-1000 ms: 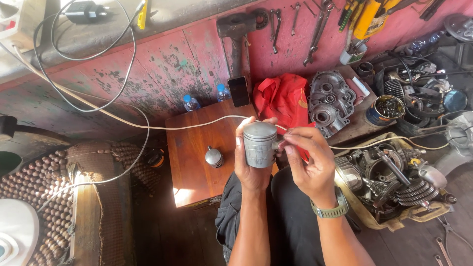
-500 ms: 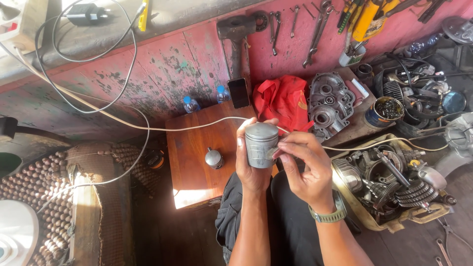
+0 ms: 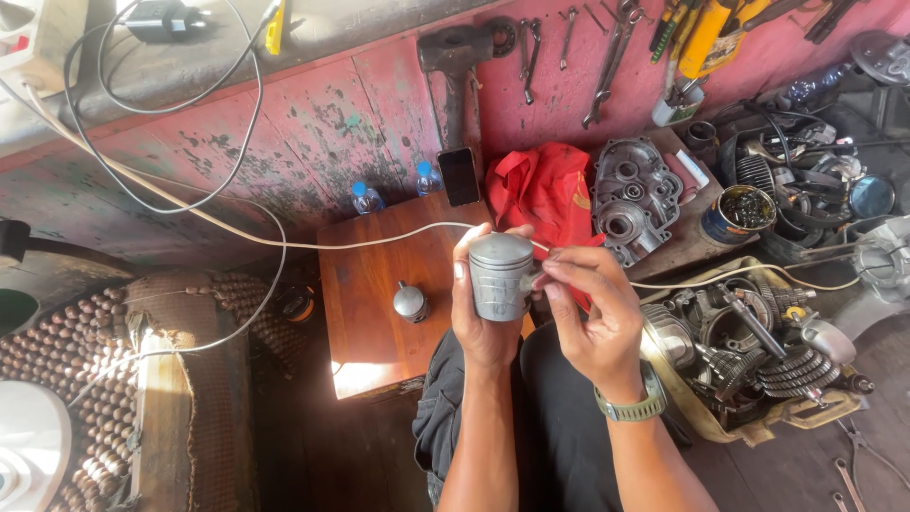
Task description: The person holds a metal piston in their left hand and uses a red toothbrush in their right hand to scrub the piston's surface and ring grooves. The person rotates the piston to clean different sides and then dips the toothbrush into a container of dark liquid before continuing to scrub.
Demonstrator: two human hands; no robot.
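Over the wooden table [image 3: 379, 303], my left hand [image 3: 482, 322] grips a grey piston [image 3: 500, 277] upright, fingers wrapped around it; my right hand [image 3: 592, 318] pinches at its side.

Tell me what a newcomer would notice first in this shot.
Dead centre, the left hand holds a grey metal piston upright, while the right hand pinches at its side with the fingers. Behind it, a second small piston sits on a wooden table, with a red bag against the pink wall. To the right lies a tray of gears.
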